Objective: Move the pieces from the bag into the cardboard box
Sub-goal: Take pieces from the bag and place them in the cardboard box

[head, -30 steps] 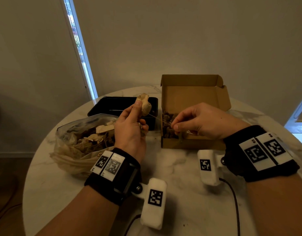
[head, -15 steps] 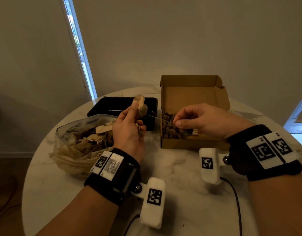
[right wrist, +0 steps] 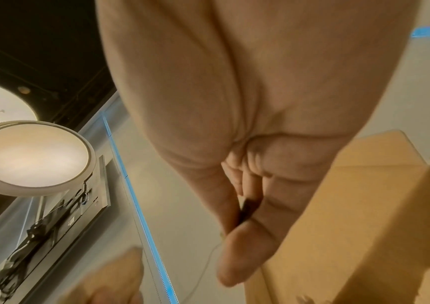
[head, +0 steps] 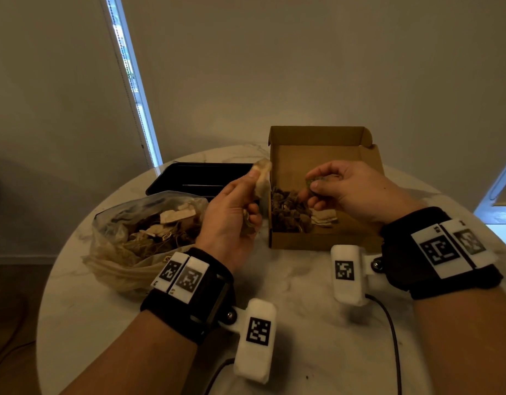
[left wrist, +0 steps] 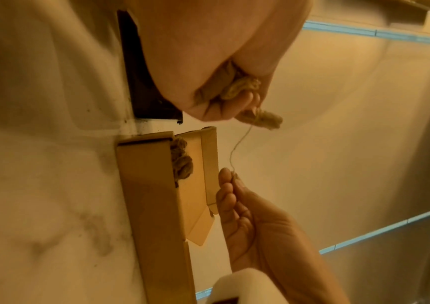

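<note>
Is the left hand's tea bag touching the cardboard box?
Apart. In the left wrist view the tea bag, pinched by the left hand, hangs clear of the cardboard box, with bare wall between them.

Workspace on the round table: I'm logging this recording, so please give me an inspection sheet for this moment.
Surface: round marble-look table.
Job's things: plastic bag lies left, still holding pieces; open cardboard box holds a brown pile.
Clutter: black tray behind the bag.
Grippers: left hand holds a pale piece; right hand pinches a thread that runs to the piece.
Cables: black cable crosses the table from the right wrist camera.
Surroundings: plain wall, window strip with blind at left.
</note>
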The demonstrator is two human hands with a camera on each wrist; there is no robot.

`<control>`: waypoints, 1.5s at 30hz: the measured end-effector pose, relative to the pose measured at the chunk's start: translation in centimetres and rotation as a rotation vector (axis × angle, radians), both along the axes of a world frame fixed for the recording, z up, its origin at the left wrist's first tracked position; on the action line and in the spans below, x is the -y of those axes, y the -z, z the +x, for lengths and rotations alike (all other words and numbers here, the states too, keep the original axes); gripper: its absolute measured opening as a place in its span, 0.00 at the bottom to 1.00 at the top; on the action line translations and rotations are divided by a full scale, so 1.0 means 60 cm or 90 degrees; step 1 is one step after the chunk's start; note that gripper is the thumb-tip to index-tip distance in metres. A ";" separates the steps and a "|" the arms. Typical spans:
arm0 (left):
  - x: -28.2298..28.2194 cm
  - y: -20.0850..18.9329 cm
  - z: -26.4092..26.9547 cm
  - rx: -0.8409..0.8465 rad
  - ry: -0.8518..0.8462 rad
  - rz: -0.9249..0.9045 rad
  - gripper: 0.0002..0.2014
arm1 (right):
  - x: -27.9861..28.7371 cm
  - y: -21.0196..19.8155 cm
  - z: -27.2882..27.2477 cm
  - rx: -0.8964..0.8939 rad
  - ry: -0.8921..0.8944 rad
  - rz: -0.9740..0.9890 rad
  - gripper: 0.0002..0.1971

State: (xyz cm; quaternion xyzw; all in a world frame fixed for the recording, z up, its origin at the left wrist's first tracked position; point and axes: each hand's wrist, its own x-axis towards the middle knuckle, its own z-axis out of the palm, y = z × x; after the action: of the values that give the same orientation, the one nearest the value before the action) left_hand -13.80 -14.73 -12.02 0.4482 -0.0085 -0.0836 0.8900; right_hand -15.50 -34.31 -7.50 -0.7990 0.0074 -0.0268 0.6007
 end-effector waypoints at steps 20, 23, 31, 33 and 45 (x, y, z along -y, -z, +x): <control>0.016 0.009 -0.015 0.046 0.040 0.202 0.09 | -0.024 -0.008 -0.011 0.131 -0.003 -0.098 0.12; 0.017 0.009 -0.016 0.049 0.050 0.183 0.10 | -0.027 -0.005 -0.010 0.136 0.017 -0.129 0.18; 0.019 0.010 -0.016 0.064 0.061 0.181 0.13 | -0.025 -0.004 -0.011 0.139 0.056 -0.185 0.16; 0.018 0.011 -0.015 0.062 0.043 0.178 0.10 | -0.024 -0.004 -0.012 0.117 0.050 -0.190 0.15; 0.018 0.015 -0.010 0.008 0.022 0.198 0.10 | 0.025 -0.013 -0.011 -0.009 0.165 -0.220 0.05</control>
State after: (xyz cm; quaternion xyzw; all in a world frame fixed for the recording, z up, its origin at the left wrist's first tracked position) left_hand -14.38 -15.79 -12.95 0.5808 -0.0084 -0.0966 0.8082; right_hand -16.13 -35.80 -6.73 -0.8825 0.1101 -0.0990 0.4464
